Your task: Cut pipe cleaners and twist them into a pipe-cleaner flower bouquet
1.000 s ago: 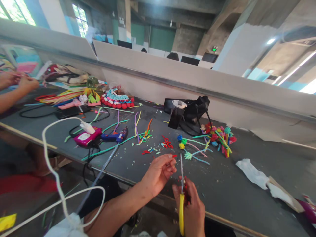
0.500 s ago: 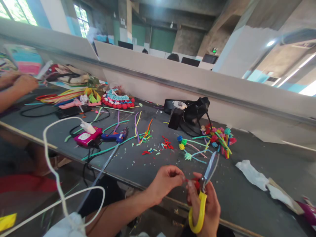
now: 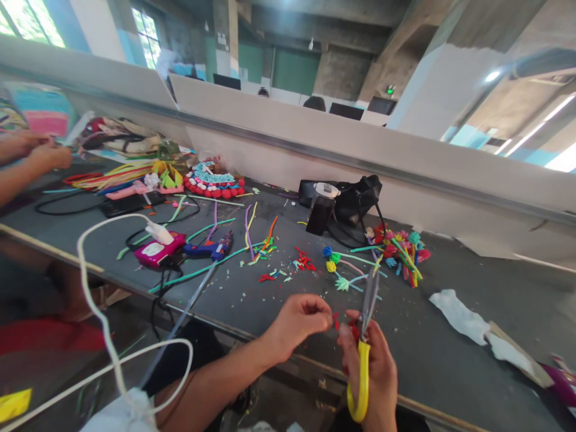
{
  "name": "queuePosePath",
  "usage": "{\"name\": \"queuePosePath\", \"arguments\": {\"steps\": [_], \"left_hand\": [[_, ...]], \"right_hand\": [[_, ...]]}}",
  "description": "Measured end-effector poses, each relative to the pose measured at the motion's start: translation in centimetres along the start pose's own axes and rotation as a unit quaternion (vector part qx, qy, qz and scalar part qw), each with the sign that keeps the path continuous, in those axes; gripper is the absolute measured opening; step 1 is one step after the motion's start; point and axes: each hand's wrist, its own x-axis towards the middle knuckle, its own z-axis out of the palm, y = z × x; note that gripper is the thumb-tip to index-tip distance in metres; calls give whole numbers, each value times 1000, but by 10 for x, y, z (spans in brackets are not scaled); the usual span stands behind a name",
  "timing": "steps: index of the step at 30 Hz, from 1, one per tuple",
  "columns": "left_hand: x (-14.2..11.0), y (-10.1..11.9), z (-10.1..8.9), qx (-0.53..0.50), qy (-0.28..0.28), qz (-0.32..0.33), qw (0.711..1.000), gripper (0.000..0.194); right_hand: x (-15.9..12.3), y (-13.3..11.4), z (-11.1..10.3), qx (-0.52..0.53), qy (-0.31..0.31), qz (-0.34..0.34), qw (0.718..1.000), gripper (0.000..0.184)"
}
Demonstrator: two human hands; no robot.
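My left hand (image 3: 302,323) is closed in a pinch, with a small red pipe cleaner piece (image 3: 335,321) at its fingertips. Just to the right, my right hand (image 3: 375,366) is wrapped round yellow-handled scissors (image 3: 360,384), whose blades point up and away over the table. More red material (image 3: 354,330) shows between the right thumb and fingers, partly hidden by them. Ahead of the hands lie cut red bits (image 3: 306,261) and several pipe cleaner flowers (image 3: 342,283) on stems. A bundle of colourful flowers (image 3: 405,246) is farther right.
On the left are a blue glue gun (image 3: 211,248), a pink power strip (image 3: 159,247) and a looping white cable (image 3: 85,270). A black bag (image 3: 360,207) and a phone (image 3: 320,215) stand at the back. White tissue (image 3: 459,315) lies right. Another person's hands (image 3: 45,153) work far left.
The scissors have turned more upright, and their blades look closer together. My left hand has drawn slightly back from the right, and a red piece now shows between them.
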Motion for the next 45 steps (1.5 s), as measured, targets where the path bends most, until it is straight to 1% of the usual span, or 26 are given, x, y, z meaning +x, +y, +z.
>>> {"name": "queuePosePath", "arguments": {"steps": [1, 3, 5, 7, 9, 13, 15, 19, 23, 27, 31, 34, 39, 43, 45], "left_hand": [[1, 3, -1, -70, 14, -7, 997, 11], [2, 9, -3, -195, 36, 3, 980, 12], [4, 12, -4, -282, 56, 23, 958, 13], [4, 12, -4, -327, 73, 33, 942, 12], [4, 10, -3, -342, 74, 38, 936, 11], [0, 10, 1, -339, 61, 47, 938, 12], [-2, 11, 3, -334, 64, 43, 939, 13], [-3, 13, 4, -323, 71, 33, 943, 14], [-2, 12, 3, -310, 72, 39, 947, 13], [-2, 12, 2, -298, 69, 39, 951, 12], [-2, 12, 3, -287, 62, 41, 955, 9], [-2, 12, 4, -288, 54, 44, 955, 8], [-4, 11, 9, -274, 54, 46, 959, 9], [-4, 10, 10, -239, 62, 53, 967, 11], [-1, 10, 6, -194, 79, 63, 976, 10]], "right_hand": [[-1, 3, 0, -27, -9, -21, 999, 42], [-6, 11, 2, -85, -24, -66, 994, 40], [-12, 18, 6, -123, -28, -96, 987, 40], [-19, 24, 10, -150, -32, -107, 982, 42], [-23, 26, 14, -175, -36, -118, 977, 43], [-26, 29, 17, -207, -52, -150, 965, 41], [-26, 30, 17, -210, -57, -153, 964, 40], [-25, 34, 17, -207, -54, -153, 965, 41], [-25, 37, 14, -220, -59, -175, 958, 38], [-26, 41, 13, -235, -51, -211, 947, 36], [-25, 43, 10, -233, -53, -218, 946, 34], [-26, 40, 9, -227, -63, -216, 947, 33], [-29, 34, 11, -226, -28, -201, 953, 42], [-28, 32, 10, -196, -43, -142, 969, 44], [-24, 29, 8, -162, -60, -104, 980, 42]]}}
